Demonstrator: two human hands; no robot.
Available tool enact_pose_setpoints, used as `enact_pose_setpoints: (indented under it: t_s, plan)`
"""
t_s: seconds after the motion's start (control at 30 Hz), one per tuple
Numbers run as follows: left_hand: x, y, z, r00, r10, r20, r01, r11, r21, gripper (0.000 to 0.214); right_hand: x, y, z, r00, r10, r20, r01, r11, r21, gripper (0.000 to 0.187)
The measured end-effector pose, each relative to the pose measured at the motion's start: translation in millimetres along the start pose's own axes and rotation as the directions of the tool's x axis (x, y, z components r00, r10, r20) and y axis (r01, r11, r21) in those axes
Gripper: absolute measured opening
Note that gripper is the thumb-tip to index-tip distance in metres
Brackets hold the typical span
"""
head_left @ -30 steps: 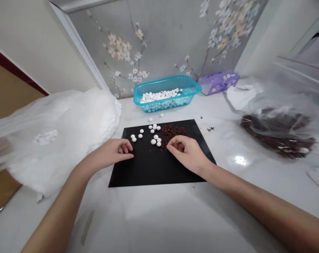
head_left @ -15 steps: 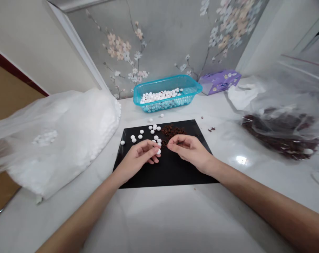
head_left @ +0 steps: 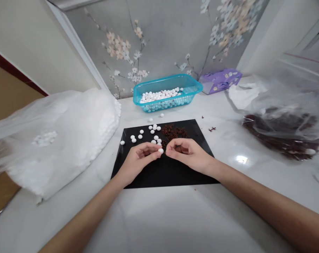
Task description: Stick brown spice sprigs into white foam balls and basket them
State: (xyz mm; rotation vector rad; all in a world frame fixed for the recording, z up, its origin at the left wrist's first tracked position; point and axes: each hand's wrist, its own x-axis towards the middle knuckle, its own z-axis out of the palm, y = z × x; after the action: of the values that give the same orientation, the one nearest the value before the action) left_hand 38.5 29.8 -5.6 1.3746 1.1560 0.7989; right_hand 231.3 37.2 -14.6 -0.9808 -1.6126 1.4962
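Note:
A black mat point(head_left: 164, 172) lies on the white table in front of me. Several loose white balls point(head_left: 148, 133) and a small pile of dark red-brown bits point(head_left: 173, 131) sit on its far part. My left hand point(head_left: 138, 160) rests over the mat and pinches one white ball point(head_left: 160, 150) between thumb and fingertips. My right hand point(head_left: 187, 154) is curled in a pinch right beside it, fingertips almost touching the ball. What those fingers hold is too small to make out.
A teal basket point(head_left: 191, 89) with several white balls stands at the back. A big white plastic bag point(head_left: 70, 130) fills the left side. A clear bag of dark red-brown material point(head_left: 283, 130) lies right, a purple tissue pack point(head_left: 221, 80) behind it.
My left hand moved right from the mat's left edge, took up a white ball, and now holds it against my right fingertips. My right hand shifted slightly toward me.

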Motion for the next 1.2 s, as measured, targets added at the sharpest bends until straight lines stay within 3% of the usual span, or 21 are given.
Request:
enact_pose_setpoints:
  t_s: [0.77,1.2]
  plan:
    - [-1.1,-2.6,-0.9,0.998,-0.028,-0.061,0.028,1.0,0.009,0.019,-1.5,2.7,1.6,0.999,-0.048,0.004,0.048,0.995,-0.083,0.017]
    - [-2.0,1.4,-2.2,0.998,-0.028,-0.05,0.026,0.999,-0.022,0.017,-1.4,3.6,2.3,1.0,0.012,0.012,-0.012,0.999,-0.043,0.027]
